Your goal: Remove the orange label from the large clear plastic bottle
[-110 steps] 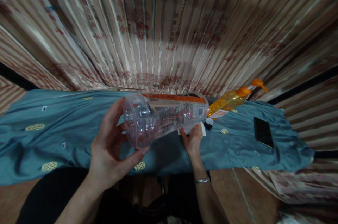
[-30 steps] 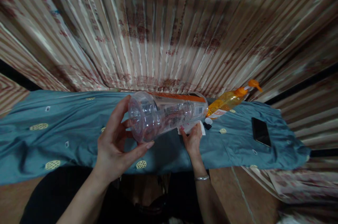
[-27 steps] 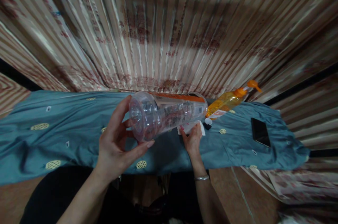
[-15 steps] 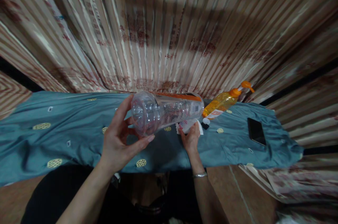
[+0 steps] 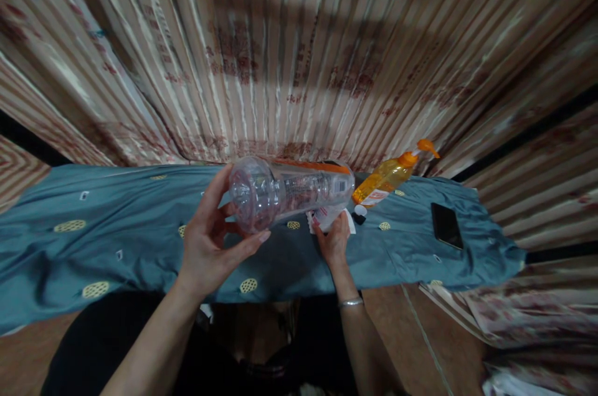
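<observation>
My left hand (image 5: 208,243) is wrapped around the base end of a large clear plastic bottle (image 5: 299,190), held on its side above the cloth. An orange band and printed text with a barcode show on the bottle's wall. My right hand (image 5: 334,240) is at the bottle's far end, its fingers closed on a white packet (image 5: 324,216) with pinkish print, low against the cloth. The bottle's right end partly hides that packet. Beside my right hand lie a small white cap (image 5: 360,210) and a small black piece (image 5: 359,219).
A pump bottle of yellow-orange liquid (image 5: 385,181) stands behind the cap, appearing tilted. Farther right lies a black phone (image 5: 446,225). A teal patterned cloth (image 5: 144,259) covers the narrow table, and a striped floral curtain (image 5: 280,72) hangs directly behind it.
The view has shifted slightly, so the things on the table sit a little further left. Both hands keep their grips, and the bottle stays nearly in place.
</observation>
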Available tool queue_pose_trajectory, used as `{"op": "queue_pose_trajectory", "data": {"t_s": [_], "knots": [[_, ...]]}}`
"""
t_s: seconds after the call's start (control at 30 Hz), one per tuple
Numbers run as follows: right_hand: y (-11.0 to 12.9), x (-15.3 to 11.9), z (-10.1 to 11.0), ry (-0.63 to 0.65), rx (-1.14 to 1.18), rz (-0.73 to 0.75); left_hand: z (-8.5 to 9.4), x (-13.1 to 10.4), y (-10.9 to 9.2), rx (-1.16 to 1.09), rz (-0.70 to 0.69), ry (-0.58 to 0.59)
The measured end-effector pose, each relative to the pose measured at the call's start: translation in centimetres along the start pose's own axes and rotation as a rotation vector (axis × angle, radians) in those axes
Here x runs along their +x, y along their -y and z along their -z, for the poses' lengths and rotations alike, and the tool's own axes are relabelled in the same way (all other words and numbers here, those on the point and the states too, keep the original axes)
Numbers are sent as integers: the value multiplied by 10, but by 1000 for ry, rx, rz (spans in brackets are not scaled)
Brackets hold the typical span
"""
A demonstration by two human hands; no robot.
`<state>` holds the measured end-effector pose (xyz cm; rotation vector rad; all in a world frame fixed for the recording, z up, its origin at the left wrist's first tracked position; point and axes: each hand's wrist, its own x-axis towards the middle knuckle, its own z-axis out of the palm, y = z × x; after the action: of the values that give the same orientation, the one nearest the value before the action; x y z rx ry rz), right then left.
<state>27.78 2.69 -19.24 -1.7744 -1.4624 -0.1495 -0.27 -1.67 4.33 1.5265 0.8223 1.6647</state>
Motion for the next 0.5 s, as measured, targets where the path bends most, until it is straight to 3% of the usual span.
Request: {"op": "queue_pose_trajectory", "data": {"t_s": [0.5], "knots": [[0, -2, -8, -50, 7, -2, 0, -2, -5, 17, 57, -45]]}}
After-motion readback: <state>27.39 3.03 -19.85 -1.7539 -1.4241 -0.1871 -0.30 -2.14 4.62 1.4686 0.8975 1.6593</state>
